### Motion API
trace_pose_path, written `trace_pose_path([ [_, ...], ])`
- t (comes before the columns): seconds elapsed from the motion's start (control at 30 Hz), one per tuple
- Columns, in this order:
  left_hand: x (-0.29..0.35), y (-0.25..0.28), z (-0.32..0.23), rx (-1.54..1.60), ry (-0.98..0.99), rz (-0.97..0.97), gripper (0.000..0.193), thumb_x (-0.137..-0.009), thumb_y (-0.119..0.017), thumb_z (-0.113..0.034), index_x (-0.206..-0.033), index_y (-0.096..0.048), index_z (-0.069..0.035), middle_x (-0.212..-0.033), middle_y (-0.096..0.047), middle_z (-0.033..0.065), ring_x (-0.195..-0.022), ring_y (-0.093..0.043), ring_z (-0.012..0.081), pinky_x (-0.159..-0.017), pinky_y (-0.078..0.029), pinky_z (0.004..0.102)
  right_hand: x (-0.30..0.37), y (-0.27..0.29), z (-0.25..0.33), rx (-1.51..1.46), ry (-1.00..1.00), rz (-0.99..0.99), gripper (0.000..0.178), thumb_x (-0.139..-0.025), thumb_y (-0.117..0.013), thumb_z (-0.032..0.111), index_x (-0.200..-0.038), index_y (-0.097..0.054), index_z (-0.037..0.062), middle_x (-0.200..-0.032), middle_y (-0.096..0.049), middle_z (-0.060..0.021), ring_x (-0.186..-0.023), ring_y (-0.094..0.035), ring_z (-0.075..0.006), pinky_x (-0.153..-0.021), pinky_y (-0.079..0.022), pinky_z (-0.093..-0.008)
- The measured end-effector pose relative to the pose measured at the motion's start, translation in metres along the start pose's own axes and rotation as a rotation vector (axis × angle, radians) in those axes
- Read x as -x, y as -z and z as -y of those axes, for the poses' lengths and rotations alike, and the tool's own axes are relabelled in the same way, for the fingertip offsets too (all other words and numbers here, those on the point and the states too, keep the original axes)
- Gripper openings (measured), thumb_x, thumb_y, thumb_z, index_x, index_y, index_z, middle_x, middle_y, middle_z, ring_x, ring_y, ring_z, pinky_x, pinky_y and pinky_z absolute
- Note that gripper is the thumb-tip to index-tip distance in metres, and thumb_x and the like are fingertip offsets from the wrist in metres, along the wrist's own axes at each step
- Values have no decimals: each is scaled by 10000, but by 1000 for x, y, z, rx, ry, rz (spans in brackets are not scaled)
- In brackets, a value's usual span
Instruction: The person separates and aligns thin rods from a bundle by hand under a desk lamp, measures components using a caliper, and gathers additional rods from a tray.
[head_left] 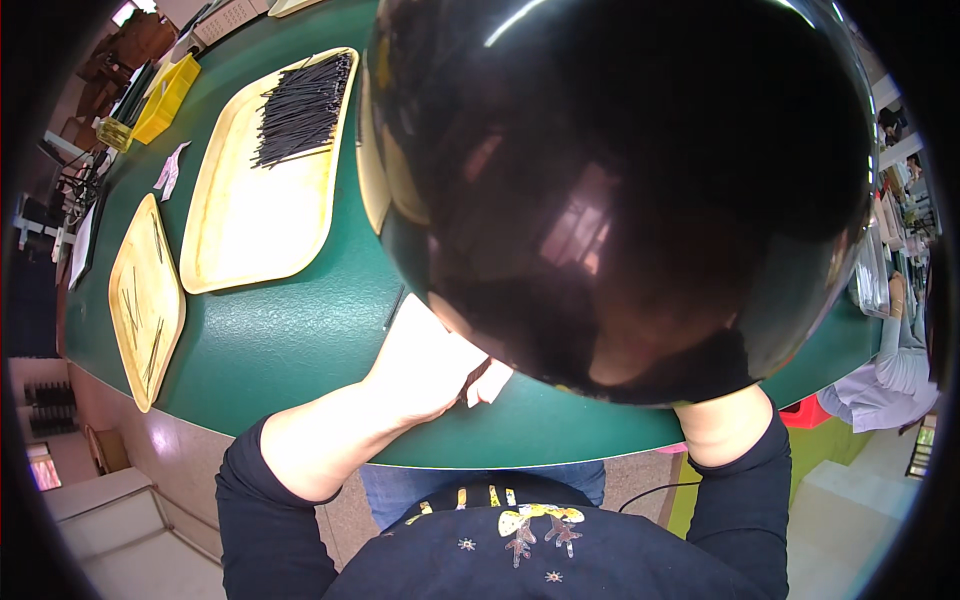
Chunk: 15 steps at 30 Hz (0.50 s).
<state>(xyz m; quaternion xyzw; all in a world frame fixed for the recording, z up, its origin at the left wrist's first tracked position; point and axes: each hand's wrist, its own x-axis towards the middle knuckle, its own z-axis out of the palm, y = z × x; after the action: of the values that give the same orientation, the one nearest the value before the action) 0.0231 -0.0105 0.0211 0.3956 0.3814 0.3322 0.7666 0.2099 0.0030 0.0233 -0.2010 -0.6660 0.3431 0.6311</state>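
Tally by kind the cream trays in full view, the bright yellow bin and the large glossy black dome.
Cream trays, the larger and the smaller: 2
Bright yellow bin: 1
Glossy black dome: 1
Total: 4

The left forearm (325, 440) slants up and inward, bare from its dark sleeve (265, 525) to the wrist. The left hand (430, 360) is partly hidden, its visible fingers (492, 383) bent; its grip cannot be told. The right forearm (728, 425) points upward from another dark sleeve (750, 510), with the right hand covered from view.
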Motion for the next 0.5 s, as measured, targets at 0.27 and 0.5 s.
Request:
trace_pose_path([
  [0.27, 0, -3, -15, -167, 29, -12, 111, -681, -493, 103, -744, -516, 15, -455, -477, 92, -417, -527, 153, -368, -415, 236, 16, -4, 1, 0, -83, -87, 702, -616, -654, -16, -1202, -274, -84, -1147, -448, -186, -1056, -468, -251, -912, -364, -339],
  [0.5, 3, -9, -24, -416, 139, -126, 197, -639, -536, 71, -452, -545, 7, -454, -535, 63, -410, -531, 97, -392, -422, 204, -2, 6, 9, 299, 24, 87, 703, -600, -660, -3, -1187, -285, -97, -1132, -459, -196, -1033, -487, -264, -899, -379, -341],
])
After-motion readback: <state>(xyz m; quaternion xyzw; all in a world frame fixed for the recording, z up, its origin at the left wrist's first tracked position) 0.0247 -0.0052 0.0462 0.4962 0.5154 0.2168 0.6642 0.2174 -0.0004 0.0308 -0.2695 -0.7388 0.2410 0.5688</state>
